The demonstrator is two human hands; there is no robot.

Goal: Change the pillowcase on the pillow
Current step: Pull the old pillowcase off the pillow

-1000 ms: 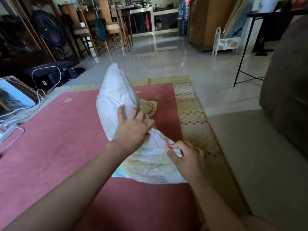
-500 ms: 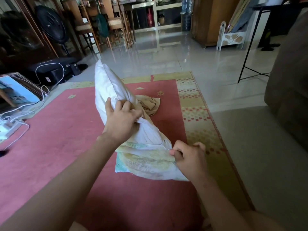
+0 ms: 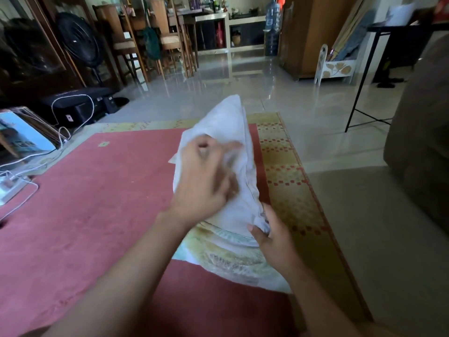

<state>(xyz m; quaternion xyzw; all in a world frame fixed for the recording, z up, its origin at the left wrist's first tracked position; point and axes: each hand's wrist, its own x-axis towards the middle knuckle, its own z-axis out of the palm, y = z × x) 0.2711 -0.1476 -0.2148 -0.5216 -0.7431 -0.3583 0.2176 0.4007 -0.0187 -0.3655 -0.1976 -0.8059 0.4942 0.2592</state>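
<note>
A white pillow (image 3: 228,122) stands tilted on the red rug (image 3: 85,203), its upper end bare. A patterned yellow-green pillowcase (image 3: 226,259) is bunched around its lower end, nearest me. My left hand (image 3: 204,181), blurred by motion, clutches the white fabric at the pillow's middle. My right hand (image 3: 269,237) pinches the pillowcase's gathered edge at the pillow's right seam. The beige cloth seen earlier behind the pillow is hidden.
A brown sofa (image 3: 422,142) rises at the right. A black metal table leg (image 3: 359,88) stands beyond it. At the left lie white cables (image 3: 21,181), a framed picture (image 3: 21,135), a black printer (image 3: 80,105) and a standing fan (image 3: 77,37). Glossy tile floor (image 3: 243,83) stretches ahead.
The pillow has swung to the right and now covers the beige cloth. My left hand has shifted up along the pillow and is blurred. My right hand holds the pillowcase edge higher.
</note>
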